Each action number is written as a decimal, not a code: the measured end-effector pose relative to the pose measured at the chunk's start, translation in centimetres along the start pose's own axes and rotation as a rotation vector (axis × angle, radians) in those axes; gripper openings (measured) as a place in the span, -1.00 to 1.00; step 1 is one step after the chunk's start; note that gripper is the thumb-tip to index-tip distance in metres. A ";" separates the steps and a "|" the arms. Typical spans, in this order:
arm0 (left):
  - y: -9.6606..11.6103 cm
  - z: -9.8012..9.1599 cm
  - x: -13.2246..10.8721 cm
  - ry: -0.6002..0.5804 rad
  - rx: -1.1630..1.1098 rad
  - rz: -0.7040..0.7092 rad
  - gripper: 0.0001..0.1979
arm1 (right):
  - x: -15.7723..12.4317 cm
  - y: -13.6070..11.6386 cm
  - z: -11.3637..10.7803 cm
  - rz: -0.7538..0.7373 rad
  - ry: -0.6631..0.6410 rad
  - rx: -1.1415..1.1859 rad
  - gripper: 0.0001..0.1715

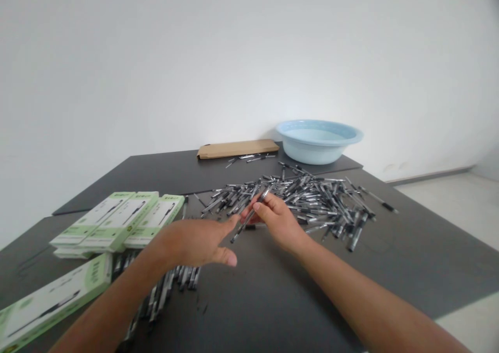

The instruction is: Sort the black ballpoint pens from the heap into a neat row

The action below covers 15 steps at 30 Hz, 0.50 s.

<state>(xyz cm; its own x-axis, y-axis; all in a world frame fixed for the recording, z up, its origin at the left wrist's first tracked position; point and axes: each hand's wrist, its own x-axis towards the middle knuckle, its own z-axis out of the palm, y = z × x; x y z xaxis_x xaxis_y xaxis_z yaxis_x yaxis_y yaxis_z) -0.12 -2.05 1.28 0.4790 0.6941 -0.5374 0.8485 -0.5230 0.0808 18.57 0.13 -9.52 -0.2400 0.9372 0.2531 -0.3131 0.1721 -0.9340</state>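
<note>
My right hand is closed around a pen, holding it slanted just in front of a big loose heap of black and clear pens on the dark table. My left hand hovers open beside it, fingers stretched toward the pen's lower end and holding nothing. Under my left forearm lies a row of pens set side by side.
Green and white pen boxes lie at the left, one more at the near left edge. A light blue basin and a flat brown cardboard packet sit at the table's far side by the white wall. The floor shows at the right.
</note>
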 end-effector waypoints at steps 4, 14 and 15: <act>0.1 0.3 0.1 -0.029 0.023 -0.016 -0.10 | -0.1 -0.1 0.0 -0.001 -0.098 -0.020 -0.78; 0.8 0.6 0.1 -0.060 0.084 -0.006 -0.14 | -0.2 -0.4 -0.3 -0.015 -0.065 -0.046 -0.79; 0.9 0.7 0.1 -0.064 0.090 -0.002 -0.15 | -0.1 -0.4 -0.3 0.003 -0.066 0.015 -0.72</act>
<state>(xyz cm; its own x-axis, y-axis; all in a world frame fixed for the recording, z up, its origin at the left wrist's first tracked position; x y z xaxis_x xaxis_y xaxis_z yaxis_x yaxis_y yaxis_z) 0.51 -2.77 0.70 0.4593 0.6636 -0.5904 0.8243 -0.5661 0.0050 19.02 0.01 -9.22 -0.3009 0.9156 0.2668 -0.3261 0.1642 -0.9310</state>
